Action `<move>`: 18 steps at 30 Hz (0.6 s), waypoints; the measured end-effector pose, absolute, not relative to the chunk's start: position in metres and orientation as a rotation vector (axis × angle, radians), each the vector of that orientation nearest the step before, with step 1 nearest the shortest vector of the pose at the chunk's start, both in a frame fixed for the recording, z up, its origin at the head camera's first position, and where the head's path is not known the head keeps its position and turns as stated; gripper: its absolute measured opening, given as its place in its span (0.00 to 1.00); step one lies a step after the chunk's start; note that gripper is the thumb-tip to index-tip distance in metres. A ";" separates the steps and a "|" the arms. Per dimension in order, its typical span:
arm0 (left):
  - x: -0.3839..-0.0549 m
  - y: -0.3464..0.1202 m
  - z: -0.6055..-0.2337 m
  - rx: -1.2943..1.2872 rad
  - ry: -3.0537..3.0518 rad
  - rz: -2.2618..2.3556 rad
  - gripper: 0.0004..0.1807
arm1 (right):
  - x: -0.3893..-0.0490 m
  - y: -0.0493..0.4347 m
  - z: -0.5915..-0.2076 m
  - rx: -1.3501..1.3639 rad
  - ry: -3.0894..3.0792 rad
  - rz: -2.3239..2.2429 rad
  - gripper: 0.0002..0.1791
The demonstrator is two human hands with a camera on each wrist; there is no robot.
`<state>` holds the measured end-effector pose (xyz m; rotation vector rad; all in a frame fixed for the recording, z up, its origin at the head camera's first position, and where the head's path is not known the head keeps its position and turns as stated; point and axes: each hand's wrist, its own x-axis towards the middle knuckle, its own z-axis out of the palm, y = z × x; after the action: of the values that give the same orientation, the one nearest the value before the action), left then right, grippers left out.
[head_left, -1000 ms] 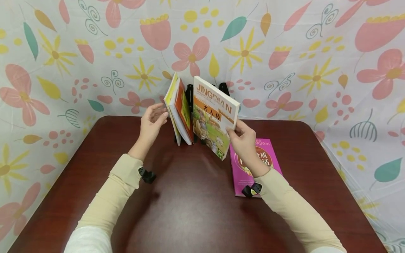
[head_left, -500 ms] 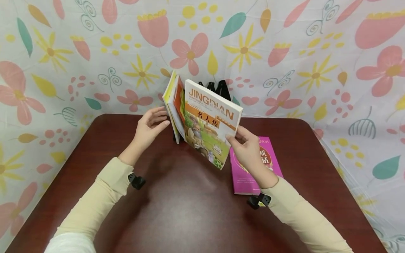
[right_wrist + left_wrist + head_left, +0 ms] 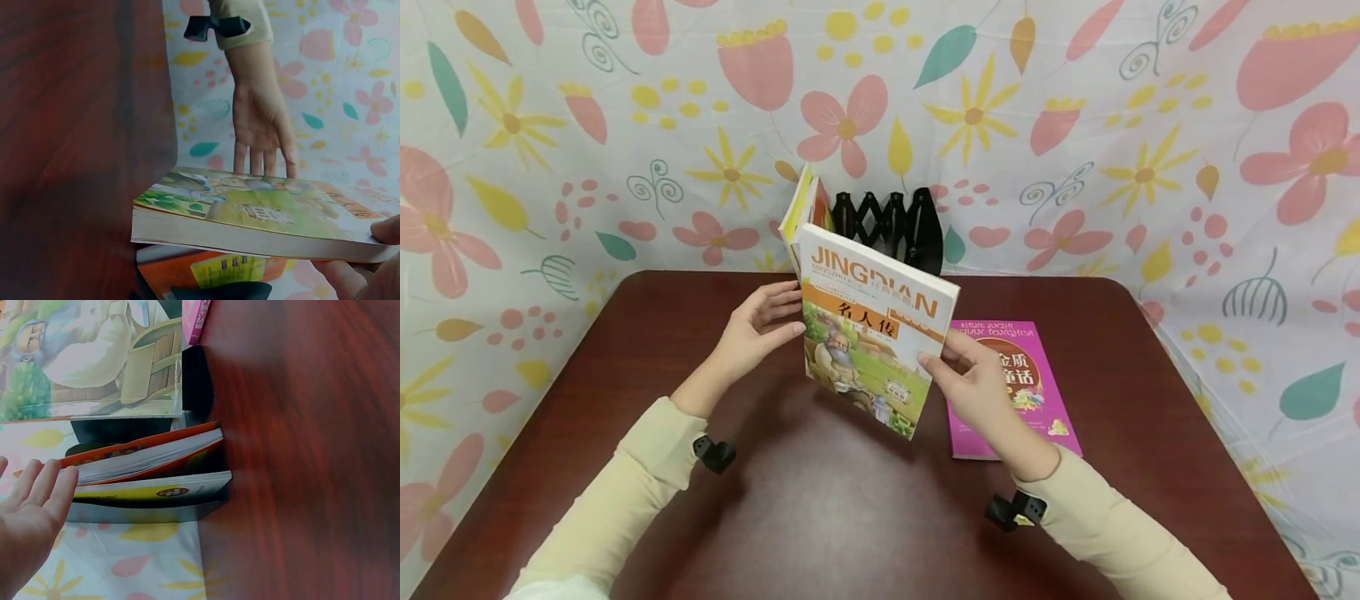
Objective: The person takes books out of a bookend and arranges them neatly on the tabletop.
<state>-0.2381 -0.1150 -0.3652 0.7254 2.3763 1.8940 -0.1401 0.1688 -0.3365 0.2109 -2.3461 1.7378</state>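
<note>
Pinched at its right edge between thumb and fingers of my right hand (image 3: 973,379), a white-topped book (image 3: 868,333) with an orange band and a bearded figure hangs tilted above the table. My left hand (image 3: 752,333) lies just left of it, fingers extended and holding nothing; whether the fingertips touch a book is unclear. Behind, an orange book (image 3: 150,450) and a yellow-and-white book (image 3: 156,489) stand upright in a black expandable bookend rack (image 3: 925,233). The held book partly hides them. A pink book (image 3: 1045,400) lies flat, partly behind my right hand.
The dark reddish-brown table (image 3: 835,533) has rounded back corners. A floral cloth (image 3: 985,50) hangs close behind it and at the sides.
My right hand has drawn the white-topped book away from the rack, toward me and a little left. More of the black rack shows. My left hand has lowered slightly, fingers still extended.
</note>
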 end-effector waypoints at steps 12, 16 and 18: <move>-0.225 -0.121 -0.389 0.825 2.354 1.826 0.23 | -0.131 0.166 -0.358 0.303 -2.373 1.791 0.18; -0.220 -0.124 -0.396 0.871 2.334 1.788 0.23 | -0.128 0.167 -0.365 0.319 -2.388 1.801 0.17; -0.217 -0.125 -0.399 0.887 2.338 1.773 0.22 | -0.128 0.167 -0.368 0.320 -2.396 1.800 0.17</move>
<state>-0.2172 -0.1250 -0.3988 0.8874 2.3381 1.7729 -0.1276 0.1672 -0.3684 0.3201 -2.3957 1.7999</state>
